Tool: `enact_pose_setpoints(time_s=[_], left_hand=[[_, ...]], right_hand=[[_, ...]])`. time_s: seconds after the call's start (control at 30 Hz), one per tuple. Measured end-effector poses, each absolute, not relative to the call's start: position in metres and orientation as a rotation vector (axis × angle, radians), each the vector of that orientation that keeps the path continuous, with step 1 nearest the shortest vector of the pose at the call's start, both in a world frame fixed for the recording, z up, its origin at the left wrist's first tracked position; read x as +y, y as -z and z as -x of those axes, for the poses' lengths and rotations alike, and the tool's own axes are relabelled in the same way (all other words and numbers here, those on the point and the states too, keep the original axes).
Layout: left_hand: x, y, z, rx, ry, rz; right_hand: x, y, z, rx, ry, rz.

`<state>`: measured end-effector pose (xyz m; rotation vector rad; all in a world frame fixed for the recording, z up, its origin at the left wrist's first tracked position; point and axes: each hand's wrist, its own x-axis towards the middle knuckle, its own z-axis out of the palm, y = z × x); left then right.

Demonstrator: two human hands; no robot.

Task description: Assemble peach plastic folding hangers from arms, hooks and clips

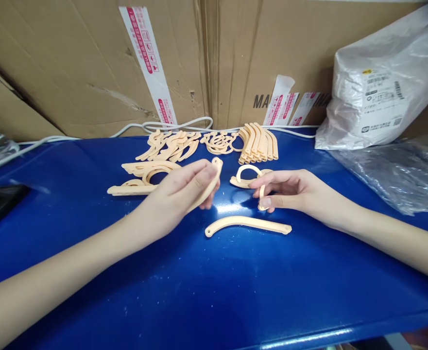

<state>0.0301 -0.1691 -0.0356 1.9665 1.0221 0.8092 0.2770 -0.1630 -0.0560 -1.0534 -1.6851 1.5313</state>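
Observation:
My left hand [179,192] is closed on a long curved beige plastic strip [214,177], holding it up at a slant over the blue table [199,287]. My right hand [290,190] pinches a small beige plastic piece [262,198] just above the table. Between and in front of both hands, another curved beige strip [248,224] lies flat. A ring-shaped beige piece [246,176] rests behind my right fingers.
Several beige plastic parts lie in groups at the back: flat pieces [141,177], mixed curved pieces [172,145], rings [219,142], a stack of curved strips [259,142]. Cardboard boxes [90,63], white cables [177,125], a white bag [385,82], clear plastic wrap [403,170].

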Motion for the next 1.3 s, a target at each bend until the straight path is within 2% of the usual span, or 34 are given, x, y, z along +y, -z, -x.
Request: enact_pose_setpoints(time_s=[0.2, 0.3, 0.67, 1.3], left_hand=[[-0.173, 0.051, -0.028, 1.153, -0.473, -2.714], [-0.174, 0.06, -0.027, 1.119, -0.449, -2.871], [-0.176, 0.059, -0.028, 0.881, -0.448, -2.835], [-0.172, 0.061, -0.03, 0.816, -0.527, -2.881]], right_hand=[[-0.166, 0.055, -0.276, -1.667, -1.538, 1.05], [-0.167, 0.054, -0.274, -1.661, -1.522, 1.06], [-0.165, 0.057, -0.277, -1.522, -1.555, 1.0], [-0.161, 0.061, -0.279, -1.356, -1.637, 0.997]])
